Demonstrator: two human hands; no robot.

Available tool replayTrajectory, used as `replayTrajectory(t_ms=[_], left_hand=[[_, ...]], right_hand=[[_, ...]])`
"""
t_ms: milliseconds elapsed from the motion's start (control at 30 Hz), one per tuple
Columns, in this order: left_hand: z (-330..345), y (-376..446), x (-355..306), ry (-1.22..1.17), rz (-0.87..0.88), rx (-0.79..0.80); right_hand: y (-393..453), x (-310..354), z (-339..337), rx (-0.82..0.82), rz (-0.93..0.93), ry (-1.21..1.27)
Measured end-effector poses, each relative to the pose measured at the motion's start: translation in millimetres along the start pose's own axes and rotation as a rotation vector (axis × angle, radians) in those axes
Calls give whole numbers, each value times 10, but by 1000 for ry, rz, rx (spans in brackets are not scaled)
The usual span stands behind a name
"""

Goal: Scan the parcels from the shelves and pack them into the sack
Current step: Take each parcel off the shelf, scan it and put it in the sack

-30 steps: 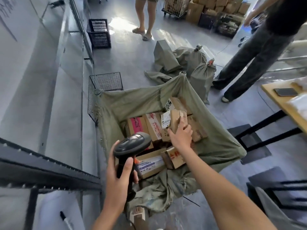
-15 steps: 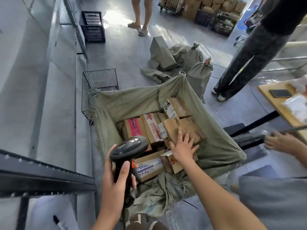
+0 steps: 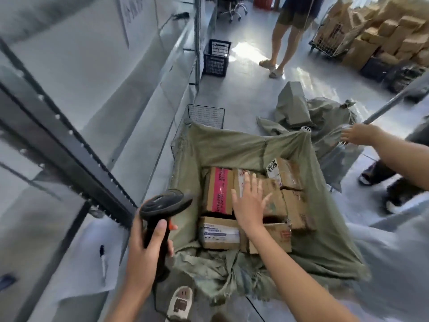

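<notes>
An open green sack (image 3: 325, 233) hangs in a wire frame in front of me, holding several cardboard parcels. One parcel has a pink label (image 3: 220, 191), another a white printed label (image 3: 219, 233). My right hand (image 3: 250, 201) is spread flat with straight fingers over the parcels in the middle of the sack. My left hand (image 3: 146, 247) grips the handle of a black barcode scanner (image 3: 164, 203) just left of the sack, its head pointing right.
Grey metal shelving (image 3: 69, 145) runs along the left. A wire basket (image 3: 206, 117) and black crates (image 3: 217, 58) stand beyond the sack. Filled green sacks (image 3: 301, 110) lie on the floor. Another person's arm (image 3: 383, 152) reaches in from the right; a person (image 3: 285, 38) stands at the back beside stacked boxes (image 3: 383, 36).
My right hand let go of the parcel it was setting down and now lies flat over the boxes. The view tilted up and left. Another person's arm has come in from the right.
</notes>
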State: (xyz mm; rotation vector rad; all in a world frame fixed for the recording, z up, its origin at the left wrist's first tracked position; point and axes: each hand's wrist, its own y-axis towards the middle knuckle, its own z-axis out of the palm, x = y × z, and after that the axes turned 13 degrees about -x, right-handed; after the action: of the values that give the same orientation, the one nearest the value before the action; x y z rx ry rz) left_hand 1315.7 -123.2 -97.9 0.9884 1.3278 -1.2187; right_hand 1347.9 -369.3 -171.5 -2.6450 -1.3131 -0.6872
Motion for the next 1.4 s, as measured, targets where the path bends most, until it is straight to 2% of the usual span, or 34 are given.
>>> replayTrajectory(t_ms=[133,233,433,667,767,1033,1200,1400], left_hand=[[-439,-512,26,-1,54,-311],[-844,-1005,-45,-13,96,-538],[-1732,-2127,-467,-10,208,-916],[-2711,-3718,-797,-5,358,-1286],[-3122,-4543,-724,-1,331,-1441],[-3818,-6687,-366,-5,311,-1786],[-4051,-7711,-295,-55,367,-2009],[-4387,-8555,-214,-85,383,-2249]], right_hand=[[-326,566,-273,-1,-281,330],[-793,937,-492,103,-554,464],[-2034,1653,-731,339,-1073,562],[-4050,2272,-1046,607,-1595,590],[-5054,2324,-1186,715,-1751,586],[-7640,2046,-1482,856,-2120,484],[-8835,1884,-1754,881,-2275,498],[-9965,1813,-1967,927,-2432,523]])
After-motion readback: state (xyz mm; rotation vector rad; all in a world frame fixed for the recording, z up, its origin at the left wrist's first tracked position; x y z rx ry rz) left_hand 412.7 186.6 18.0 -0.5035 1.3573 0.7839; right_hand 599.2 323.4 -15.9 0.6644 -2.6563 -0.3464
